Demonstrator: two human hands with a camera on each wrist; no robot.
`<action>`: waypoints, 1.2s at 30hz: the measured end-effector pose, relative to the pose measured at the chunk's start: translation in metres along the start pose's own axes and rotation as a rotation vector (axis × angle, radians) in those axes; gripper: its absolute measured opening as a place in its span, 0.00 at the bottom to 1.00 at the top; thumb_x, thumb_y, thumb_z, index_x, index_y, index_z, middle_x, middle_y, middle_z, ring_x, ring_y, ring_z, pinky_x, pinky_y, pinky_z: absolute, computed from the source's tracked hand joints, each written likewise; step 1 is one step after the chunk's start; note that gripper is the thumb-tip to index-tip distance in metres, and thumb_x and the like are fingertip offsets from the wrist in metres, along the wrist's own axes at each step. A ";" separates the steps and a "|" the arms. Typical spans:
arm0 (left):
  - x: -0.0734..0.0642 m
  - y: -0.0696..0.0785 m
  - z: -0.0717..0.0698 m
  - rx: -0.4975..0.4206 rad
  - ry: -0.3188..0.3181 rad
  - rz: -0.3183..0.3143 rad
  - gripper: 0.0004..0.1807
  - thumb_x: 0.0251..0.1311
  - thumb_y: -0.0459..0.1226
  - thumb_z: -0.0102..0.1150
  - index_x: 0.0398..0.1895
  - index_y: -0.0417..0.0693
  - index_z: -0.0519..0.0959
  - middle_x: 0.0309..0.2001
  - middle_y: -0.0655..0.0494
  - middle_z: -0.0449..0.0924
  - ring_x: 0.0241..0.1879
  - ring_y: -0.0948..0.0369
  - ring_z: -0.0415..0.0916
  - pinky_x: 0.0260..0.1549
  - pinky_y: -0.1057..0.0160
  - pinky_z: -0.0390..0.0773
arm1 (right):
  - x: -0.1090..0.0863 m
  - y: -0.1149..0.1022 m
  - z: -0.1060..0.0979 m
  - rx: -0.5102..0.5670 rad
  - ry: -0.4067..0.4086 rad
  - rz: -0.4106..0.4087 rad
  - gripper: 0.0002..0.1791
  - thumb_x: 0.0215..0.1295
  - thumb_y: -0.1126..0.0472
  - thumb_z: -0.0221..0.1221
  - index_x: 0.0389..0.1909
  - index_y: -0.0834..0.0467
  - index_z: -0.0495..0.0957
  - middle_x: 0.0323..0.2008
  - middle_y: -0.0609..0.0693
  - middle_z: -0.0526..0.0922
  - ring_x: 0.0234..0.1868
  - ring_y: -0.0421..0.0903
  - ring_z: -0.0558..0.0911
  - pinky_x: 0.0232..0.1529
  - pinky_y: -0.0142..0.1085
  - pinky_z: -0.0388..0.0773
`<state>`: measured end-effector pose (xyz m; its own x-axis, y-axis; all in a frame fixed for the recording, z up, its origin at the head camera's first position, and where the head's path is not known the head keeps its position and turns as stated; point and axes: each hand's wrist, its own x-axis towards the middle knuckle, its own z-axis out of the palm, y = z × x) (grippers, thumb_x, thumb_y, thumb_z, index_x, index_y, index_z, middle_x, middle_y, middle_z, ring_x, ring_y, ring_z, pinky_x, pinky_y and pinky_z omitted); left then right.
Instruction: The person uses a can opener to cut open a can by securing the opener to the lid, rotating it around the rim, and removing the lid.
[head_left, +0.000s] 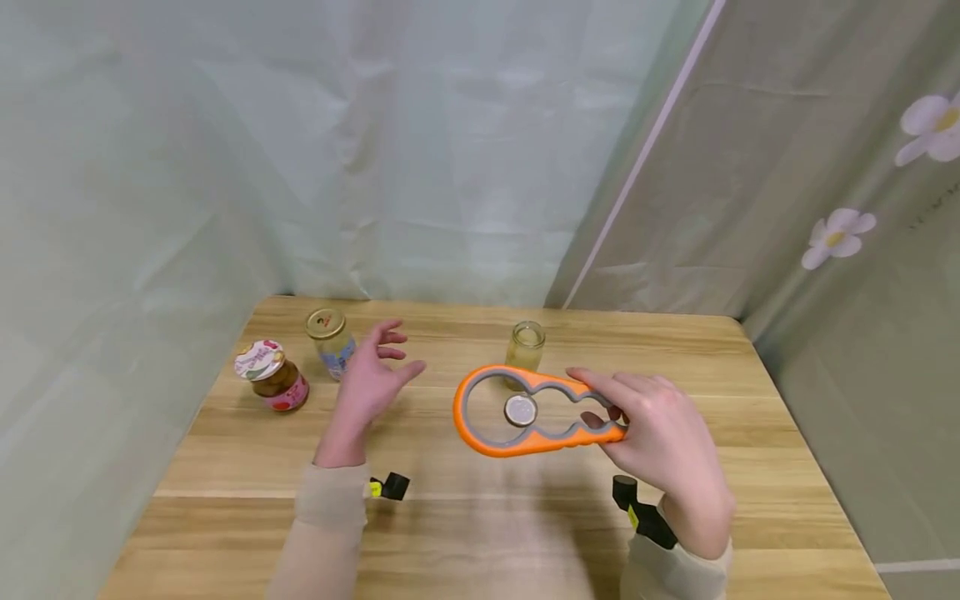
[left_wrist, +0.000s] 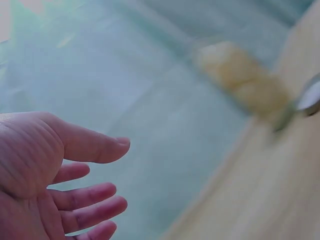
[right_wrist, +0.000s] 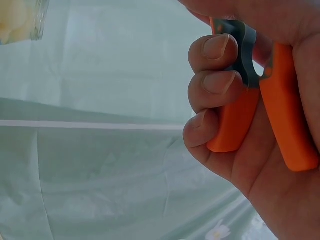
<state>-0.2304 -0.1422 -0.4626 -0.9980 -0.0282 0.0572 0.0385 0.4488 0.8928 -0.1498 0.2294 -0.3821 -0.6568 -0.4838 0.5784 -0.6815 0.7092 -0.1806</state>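
Observation:
My right hand (head_left: 663, 425) grips the handle end of an orange and grey jar opener (head_left: 491, 450) above the table; in the right wrist view its fingers curl round the orange handles (right_wrist: 287, 110). Through the opener's large loop a small round lid (head_left: 521, 410) shows on the table. Just behind stands an open glass jar (head_left: 525, 346) with pale yellow contents. My left hand (head_left: 372, 375) holds nothing, fingers apart, beside a gold-lidded jar (head_left: 327, 325) with a blue label. In the left wrist view, its thumb and fingers (left_wrist: 95, 197) are spread with nothing between them.
Left of the gold-lidded jar stands another jar (head_left: 281, 383) with a patterned white lid, brown contents and a pink label. The wooden table (head_left: 480, 533) ends at the back against a pale curtain (head_left: 465, 167). A flowered grey curtain (head_left: 825, 333) hangs on the right.

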 end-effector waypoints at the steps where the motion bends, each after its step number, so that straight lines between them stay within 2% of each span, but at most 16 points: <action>1: -0.001 -0.001 -0.011 -0.012 0.035 -0.003 0.40 0.64 0.35 0.75 0.78 0.45 0.67 0.66 0.42 0.78 0.59 0.44 0.79 0.53 0.45 0.81 | 0.000 0.000 0.000 0.004 0.000 0.001 0.30 0.53 0.65 0.76 0.61 0.49 0.88 0.24 0.36 0.75 0.23 0.35 0.70 0.27 0.36 0.71; 4: -0.004 -0.003 -0.034 -0.059 0.127 -0.014 0.37 0.66 0.36 0.74 0.76 0.44 0.69 0.64 0.43 0.80 0.59 0.46 0.79 0.54 0.53 0.78 | 0.000 0.001 0.000 0.004 0.000 0.005 0.31 0.53 0.65 0.76 0.61 0.50 0.88 0.24 0.36 0.74 0.23 0.35 0.69 0.26 0.36 0.70; 7: -0.008 -0.004 -0.045 -0.098 0.231 -0.022 0.32 0.67 0.37 0.74 0.72 0.45 0.74 0.58 0.45 0.83 0.55 0.52 0.80 0.50 0.63 0.75 | 0.000 0.001 0.000 -0.006 -0.005 0.010 0.30 0.53 0.65 0.76 0.60 0.49 0.88 0.24 0.36 0.74 0.22 0.35 0.69 0.26 0.36 0.70; 12: -0.009 -0.004 -0.046 -0.171 0.413 0.009 0.21 0.65 0.37 0.75 0.59 0.42 0.81 0.43 0.51 0.82 0.42 0.61 0.78 0.39 0.70 0.74 | -0.001 0.001 -0.001 -0.024 -0.016 0.015 0.29 0.53 0.65 0.76 0.60 0.48 0.88 0.23 0.35 0.72 0.22 0.35 0.68 0.25 0.35 0.69; 14: -0.009 -0.004 -0.045 -0.189 0.490 0.041 0.20 0.65 0.36 0.75 0.56 0.40 0.82 0.40 0.52 0.80 0.40 0.62 0.77 0.37 0.70 0.73 | -0.002 0.000 -0.001 -0.028 -0.019 0.017 0.30 0.53 0.65 0.75 0.60 0.47 0.87 0.23 0.35 0.72 0.22 0.35 0.68 0.25 0.35 0.69; 18: -0.007 -0.006 -0.044 -0.177 0.636 0.092 0.20 0.65 0.35 0.74 0.57 0.39 0.81 0.45 0.49 0.79 0.45 0.58 0.75 0.39 0.69 0.70 | -0.002 0.000 0.000 -0.022 -0.021 0.016 0.31 0.53 0.65 0.76 0.60 0.46 0.87 0.24 0.35 0.72 0.22 0.34 0.68 0.26 0.35 0.70; 21: -0.005 -0.010 -0.043 -0.148 0.708 0.109 0.22 0.65 0.35 0.74 0.59 0.39 0.81 0.51 0.46 0.76 0.51 0.56 0.72 0.43 0.67 0.67 | -0.002 -0.001 0.000 -0.014 -0.022 0.015 0.30 0.54 0.65 0.76 0.61 0.47 0.87 0.24 0.35 0.73 0.23 0.34 0.69 0.26 0.35 0.70; 24: -0.002 -0.014 -0.042 -0.122 0.738 0.129 0.23 0.64 0.34 0.74 0.60 0.39 0.80 0.57 0.48 0.75 0.58 0.58 0.69 0.49 0.63 0.66 | -0.002 -0.001 0.000 -0.012 -0.022 0.015 0.29 0.54 0.64 0.75 0.60 0.48 0.87 0.24 0.35 0.72 0.23 0.34 0.68 0.26 0.35 0.70; 27: 0.002 -0.019 -0.040 -0.112 0.733 0.146 0.27 0.63 0.34 0.74 0.65 0.41 0.78 0.67 0.54 0.72 0.68 0.61 0.65 0.61 0.61 0.66 | -0.002 -0.002 0.000 -0.015 -0.017 0.014 0.30 0.54 0.64 0.76 0.61 0.48 0.87 0.24 0.35 0.72 0.23 0.34 0.68 0.26 0.35 0.70; 31: 0.006 -0.027 -0.037 -0.114 0.700 0.140 0.38 0.63 0.35 0.74 0.76 0.46 0.70 0.79 0.57 0.61 0.79 0.61 0.54 0.76 0.58 0.55 | -0.001 -0.002 0.001 -0.018 -0.018 0.015 0.31 0.54 0.64 0.76 0.61 0.46 0.87 0.24 0.34 0.73 0.23 0.35 0.68 0.27 0.36 0.70; 33: 0.007 -0.030 -0.035 -0.127 0.682 0.129 0.42 0.63 0.36 0.74 0.79 0.48 0.65 0.82 0.56 0.57 0.81 0.61 0.50 0.78 0.59 0.50 | -0.001 -0.003 0.001 -0.022 -0.021 0.016 0.31 0.54 0.64 0.76 0.62 0.46 0.87 0.24 0.34 0.73 0.23 0.35 0.69 0.28 0.37 0.71; 36: 0.008 -0.034 -0.031 -0.167 0.658 0.090 0.47 0.63 0.37 0.73 0.83 0.54 0.59 0.83 0.55 0.54 0.82 0.59 0.49 0.78 0.61 0.48 | -0.002 -0.004 0.001 -0.026 -0.022 0.017 0.31 0.53 0.64 0.76 0.61 0.46 0.87 0.24 0.34 0.73 0.23 0.35 0.69 0.28 0.37 0.71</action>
<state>-0.2376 -0.1849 -0.4788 -0.7542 -0.5578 0.3465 0.1796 0.3323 0.9259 -0.1464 0.2270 -0.3837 -0.6753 -0.4830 0.5574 -0.6618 0.7304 -0.1688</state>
